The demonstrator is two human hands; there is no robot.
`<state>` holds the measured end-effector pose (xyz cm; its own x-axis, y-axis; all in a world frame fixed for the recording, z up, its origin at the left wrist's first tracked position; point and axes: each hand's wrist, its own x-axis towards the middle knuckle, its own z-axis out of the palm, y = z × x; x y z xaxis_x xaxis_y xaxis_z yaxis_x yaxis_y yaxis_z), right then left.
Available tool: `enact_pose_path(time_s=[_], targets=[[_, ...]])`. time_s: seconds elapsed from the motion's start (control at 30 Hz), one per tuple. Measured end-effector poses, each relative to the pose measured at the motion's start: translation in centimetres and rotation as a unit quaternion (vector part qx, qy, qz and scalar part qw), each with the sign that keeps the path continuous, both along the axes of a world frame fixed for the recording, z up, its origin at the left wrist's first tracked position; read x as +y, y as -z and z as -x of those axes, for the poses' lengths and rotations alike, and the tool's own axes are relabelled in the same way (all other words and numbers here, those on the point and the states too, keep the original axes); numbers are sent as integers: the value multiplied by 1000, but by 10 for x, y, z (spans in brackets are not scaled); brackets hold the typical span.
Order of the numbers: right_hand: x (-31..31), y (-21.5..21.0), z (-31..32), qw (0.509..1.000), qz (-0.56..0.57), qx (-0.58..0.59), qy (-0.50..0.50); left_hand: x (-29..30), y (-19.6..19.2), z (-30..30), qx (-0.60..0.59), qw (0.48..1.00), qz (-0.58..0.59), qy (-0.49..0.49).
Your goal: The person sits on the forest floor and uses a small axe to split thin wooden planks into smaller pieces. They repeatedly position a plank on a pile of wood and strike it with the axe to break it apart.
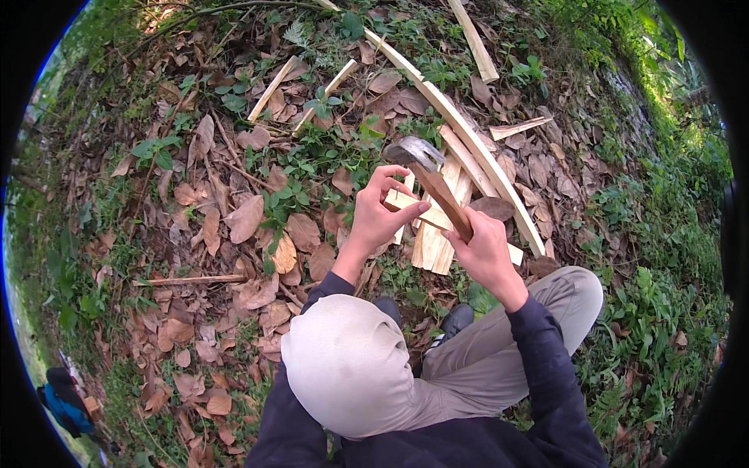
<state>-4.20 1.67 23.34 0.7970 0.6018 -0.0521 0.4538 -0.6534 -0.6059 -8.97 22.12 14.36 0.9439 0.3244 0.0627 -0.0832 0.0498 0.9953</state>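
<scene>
My right hand (485, 251) is wrapped round the wooden handle of a claw hammer (442, 195). The hammer's metal head (415, 150) points away from me, above and beyond my left hand (374, 217). That hand is closed on the near-left end of a short pale wooden strip (420, 215), with the thumb along it. Part of the strip passes behind the hammer handle and my right hand. Something thin, possibly a nail, stands near the strip's left end, too small to be sure. Under the strip lie several flat wooden boards (431, 248).
A long wooden batten (468, 134) runs along the boards' far right side. Loose wood pieces (273, 90) lie farther off, left and right (474, 43). Brown leaves and green plants cover the ground. My bent knees (343, 351) are close below my hands. A blue-and-black object (66, 402) shows at lower left.
</scene>
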Motion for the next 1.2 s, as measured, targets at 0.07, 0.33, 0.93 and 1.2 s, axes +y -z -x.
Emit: enact_pose_path(time_s=[0.07, 0.33, 0.93, 1.2], targets=[[-2, -2, 0, 1000, 0, 1, 9, 2, 0, 0, 4, 1000, -10, 13], [2, -3, -5, 1000, -20, 10, -9, 5, 2, 0, 1, 999, -44, 20], [6, 9, -5, 999, -40, -30, -22, 8, 9, 0, -30, 997, -75, 19], [8, 8, -5, 998, -39, -31, -23, 4, 7, -1, -13, 999, -45, -14]])
